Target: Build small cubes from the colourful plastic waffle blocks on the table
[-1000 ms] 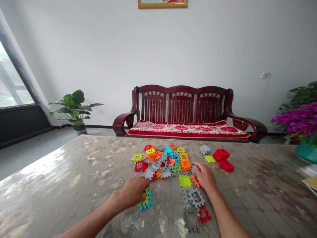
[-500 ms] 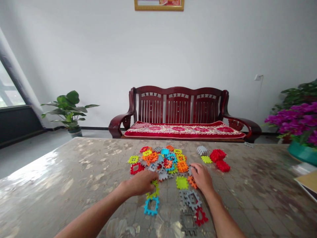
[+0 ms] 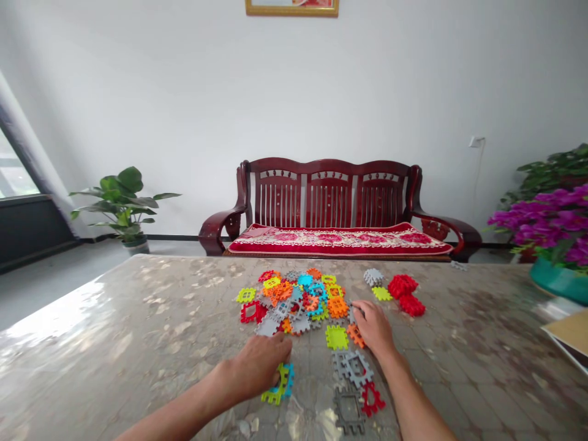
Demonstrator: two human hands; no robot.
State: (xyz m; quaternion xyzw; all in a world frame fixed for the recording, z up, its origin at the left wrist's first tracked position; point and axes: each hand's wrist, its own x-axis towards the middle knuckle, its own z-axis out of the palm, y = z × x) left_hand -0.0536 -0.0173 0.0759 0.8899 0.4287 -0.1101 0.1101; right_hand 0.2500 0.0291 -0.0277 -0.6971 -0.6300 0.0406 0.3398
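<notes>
My left hand (image 3: 266, 362) is closed on a yellow-green toothed plastic building panel (image 3: 272, 395), a square frame with an opening in it. That panel overlaps a blue frame panel (image 3: 288, 378), partly hidden beneath it. My right hand (image 3: 374, 326) rests on the table with its fingers slightly apart, its fingertips touching a grey panel (image 3: 352, 313). Beside its thumb lies an orange panel (image 3: 355, 335), and left of that a solid yellow-green panel (image 3: 337, 337). Nearer me are grey frame panels (image 3: 358, 369), a red panel (image 3: 372, 399) and a dark grey square frame (image 3: 349, 411).
A mixed pile of coloured panels (image 3: 281, 294) covers the middle of the patterned table (image 3: 160, 343). Behind my right hand sit a grey stack (image 3: 373, 277) and red stacks (image 3: 403, 286). Purple flowers (image 3: 551, 220) stand at the right edge. A wooden bench (image 3: 328, 196) stands beyond.
My left hand has moved toward me and slightly left, bringing the yellow-green frame panel over the blue one. My right hand stays nearly where it was.
</notes>
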